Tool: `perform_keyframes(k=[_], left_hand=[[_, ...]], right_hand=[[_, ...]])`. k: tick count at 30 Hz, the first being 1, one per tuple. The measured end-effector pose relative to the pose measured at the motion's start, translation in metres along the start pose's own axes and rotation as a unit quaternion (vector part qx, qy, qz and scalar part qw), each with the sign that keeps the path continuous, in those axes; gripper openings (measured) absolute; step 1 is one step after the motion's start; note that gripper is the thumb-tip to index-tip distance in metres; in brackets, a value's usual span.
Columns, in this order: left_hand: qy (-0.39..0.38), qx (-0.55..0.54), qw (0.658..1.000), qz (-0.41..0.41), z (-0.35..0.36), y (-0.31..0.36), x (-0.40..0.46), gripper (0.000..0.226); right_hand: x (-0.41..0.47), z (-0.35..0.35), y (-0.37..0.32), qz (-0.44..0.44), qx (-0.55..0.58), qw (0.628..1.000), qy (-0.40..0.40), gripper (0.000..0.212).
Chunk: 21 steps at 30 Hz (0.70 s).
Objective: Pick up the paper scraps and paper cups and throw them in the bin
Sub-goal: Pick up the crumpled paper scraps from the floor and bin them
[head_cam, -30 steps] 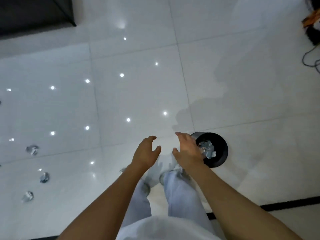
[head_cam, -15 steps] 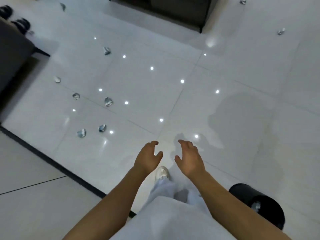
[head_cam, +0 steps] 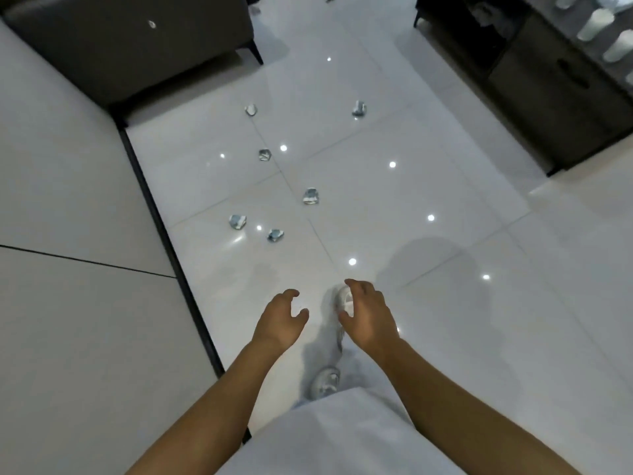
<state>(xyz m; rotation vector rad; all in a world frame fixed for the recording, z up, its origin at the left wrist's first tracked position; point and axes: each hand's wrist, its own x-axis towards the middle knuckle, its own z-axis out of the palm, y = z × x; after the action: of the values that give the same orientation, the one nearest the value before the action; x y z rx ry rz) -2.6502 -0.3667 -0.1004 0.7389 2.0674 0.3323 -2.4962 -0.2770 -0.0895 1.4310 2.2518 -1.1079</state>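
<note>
Both hands are out in front over the glossy white tile floor (head_cam: 394, 207) and neither is holding anything: the left hand (head_cam: 279, 322) has its fingers loosely curled and spread a bit, and the right hand (head_cam: 368, 317) looks the same, relaxed and half-curled with the thumb apart from the fingers. Just past the right hand's fingers you can see the toe of a white shoe (head_cam: 343, 301), and a second shoe (head_cam: 325, 381) sits back closer to the body. The crumpled paper scraps are scattered on the floor well ahead of the hands. Taking the dark sofa (head_cam: 137, 46) at the top left as the landmark: one scrap (head_cam: 251, 110) is just off its near corner, another scrap (head_cam: 359, 108) is out to the right of that, a third scrap (head_cam: 264, 154) is a little closer in, then a fourth scrap (head_cam: 311, 196), and the nearest pair (head_cam: 237, 221) and (head_cam: 275, 235) sit side by side, furthest from the sofa. Across the floor from the sofa is a dark cabinet (head_cam: 548, 90) with pale cups (head_cam: 591, 24) on top, though they're pretty blurry.
</note>
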Motion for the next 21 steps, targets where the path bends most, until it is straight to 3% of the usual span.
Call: perform_keyframes(k=[10,17,21], left_hand=[[0.080,-0.104,0.987,-0.088,-0.077,0.005,0.083,0.043],[0.076,-0.120,0.984,-0.104,-0.139,-0.013,0.134,0.044],[0.045,-0.118,0.986,-0.106,-0.183,-0.037,0.173,0.045]], right_hand=[[0.142,-0.049,-0.069,-0.096,-0.086,0.990,-0.061,0.061],[0.208,-0.044,-0.131,-0.089,-0.110,0.986,-0.086,0.062],[0.245,-0.023,-0.173,-0.052,-0.064,0.994,-0.078,0.061]])
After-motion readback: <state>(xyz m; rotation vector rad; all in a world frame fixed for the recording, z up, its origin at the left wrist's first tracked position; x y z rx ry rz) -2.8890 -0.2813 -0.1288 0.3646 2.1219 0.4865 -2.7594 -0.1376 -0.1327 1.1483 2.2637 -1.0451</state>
